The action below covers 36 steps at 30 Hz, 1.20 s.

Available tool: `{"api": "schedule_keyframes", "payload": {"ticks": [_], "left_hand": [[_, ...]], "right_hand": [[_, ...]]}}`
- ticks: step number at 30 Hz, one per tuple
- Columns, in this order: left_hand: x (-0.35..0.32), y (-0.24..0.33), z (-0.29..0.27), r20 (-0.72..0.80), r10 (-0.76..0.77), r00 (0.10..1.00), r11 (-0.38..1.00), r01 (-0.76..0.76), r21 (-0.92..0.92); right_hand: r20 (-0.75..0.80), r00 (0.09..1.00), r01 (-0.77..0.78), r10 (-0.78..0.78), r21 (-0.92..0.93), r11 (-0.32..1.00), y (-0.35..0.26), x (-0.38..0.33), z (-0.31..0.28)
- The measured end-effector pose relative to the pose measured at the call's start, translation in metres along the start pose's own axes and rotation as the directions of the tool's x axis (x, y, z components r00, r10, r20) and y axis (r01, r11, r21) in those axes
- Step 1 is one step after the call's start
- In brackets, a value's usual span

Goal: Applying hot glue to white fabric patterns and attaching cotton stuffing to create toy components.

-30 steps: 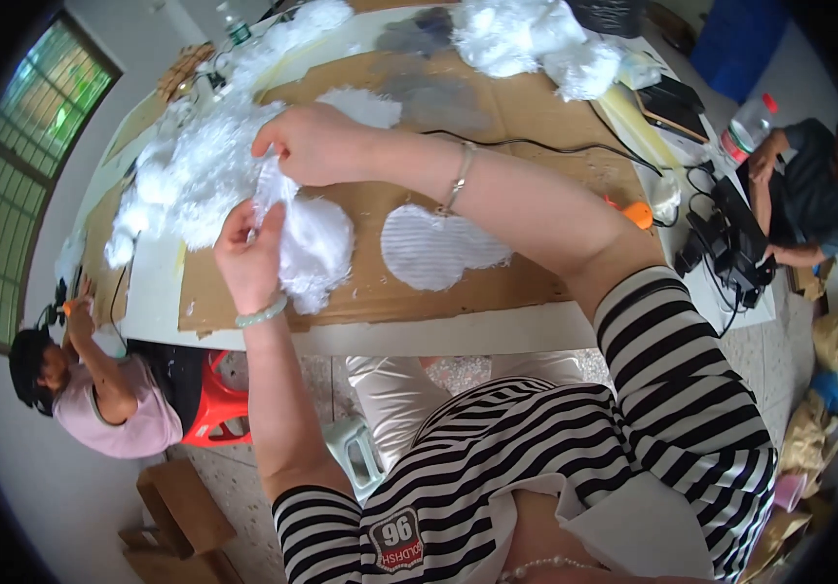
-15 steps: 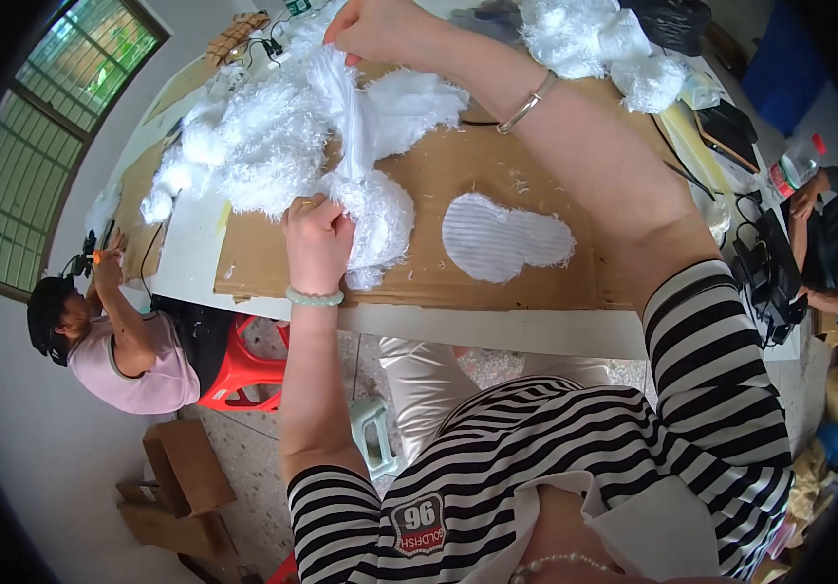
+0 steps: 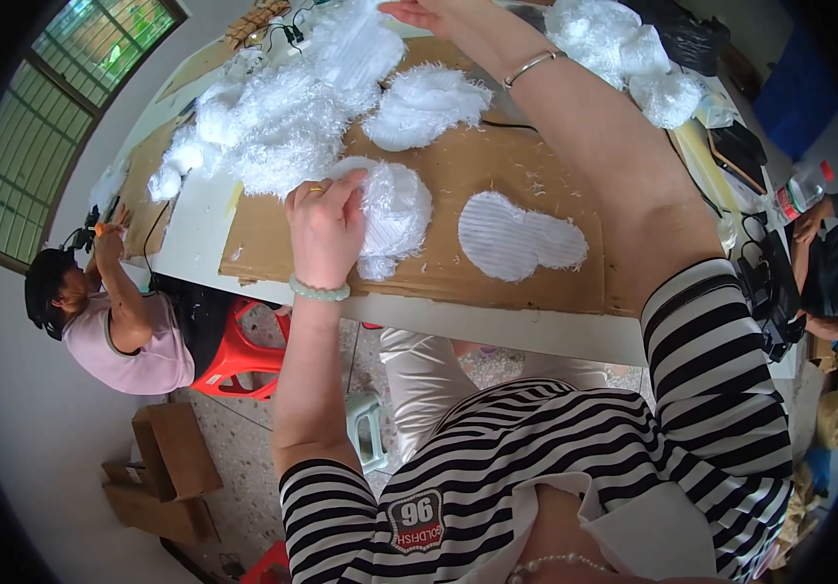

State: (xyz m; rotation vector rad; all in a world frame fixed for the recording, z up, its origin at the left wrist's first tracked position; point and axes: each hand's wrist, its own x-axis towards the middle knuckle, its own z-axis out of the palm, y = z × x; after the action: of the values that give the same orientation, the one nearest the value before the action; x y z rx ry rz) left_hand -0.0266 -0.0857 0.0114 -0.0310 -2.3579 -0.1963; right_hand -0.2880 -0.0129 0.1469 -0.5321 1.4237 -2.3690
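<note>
A fluffy white fabric piece [image 3: 399, 219] with ribbed patches lies on the brown cardboard [image 3: 526, 165]. My left hand [image 3: 326, 226] is at its left edge, fingers curled on the fabric and the index finger reaching over it. At the top edge my right hand [image 3: 421, 14] is partly cut off, its visible fingers stretched out beside a white ribbed piece [image 3: 355, 54] on the fluffy heap. To the right lies a flat ribbed white piece [image 3: 516, 237], wide at one end and narrower at the other. Another white piece [image 3: 427, 105] rests just beyond my left hand.
A large heap of fluffy white pieces [image 3: 278, 136] spreads over the far left. More white bundles [image 3: 604, 44] sit far right, near a black plastic bag [image 3: 677, 34] and a bottle with a red cap [image 3: 800, 190]. One person sits left on a red stool [image 3: 239, 355]; another is at right.
The fabric stretched between my hands has come away from the near piece and now lies on the far heap. My right hand has moved slightly up and right, its fingers straightened.
</note>
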Motion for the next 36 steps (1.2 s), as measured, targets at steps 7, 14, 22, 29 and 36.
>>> {"api": "schedule_keyframes", "payload": {"ticks": [7, 14, 22, 29, 36], "left_hand": [[-0.006, 0.001, -0.005, 0.003, -0.435, 0.900, 0.787, 0.382, -0.485], [-0.010, 0.044, -0.026, 0.035, 0.027, 0.999, 0.974, -0.018, -0.226], [-0.036, 0.050, -0.013, 0.097, 0.023, 0.995, 0.999, -0.019, -0.049], [-0.042, 0.049, -0.018, 0.073, -0.025, 0.997, 0.998, 0.029, -0.051], [-0.044, 0.055, -0.019, 0.054, -0.059, 0.997, 0.993, 0.064, -0.102]], "right_hand": [[-0.287, 0.956, -0.191, -0.055, -0.759, 0.623, 0.032, -0.030, -0.115], [0.649, 0.760, 0.627, -0.047, -0.750, -0.210, 0.063, -0.066, -0.096], [0.464, 0.881, 0.473, 0.094, -0.851, -0.229, 0.110, -0.064, -0.067], [0.404, 0.906, 0.423, 0.126, -0.866, -0.267, 0.088, -0.079, -0.038], [0.798, 0.577, 0.804, -0.174, -0.593, -0.050, 0.052, -0.104, -0.022]]}}
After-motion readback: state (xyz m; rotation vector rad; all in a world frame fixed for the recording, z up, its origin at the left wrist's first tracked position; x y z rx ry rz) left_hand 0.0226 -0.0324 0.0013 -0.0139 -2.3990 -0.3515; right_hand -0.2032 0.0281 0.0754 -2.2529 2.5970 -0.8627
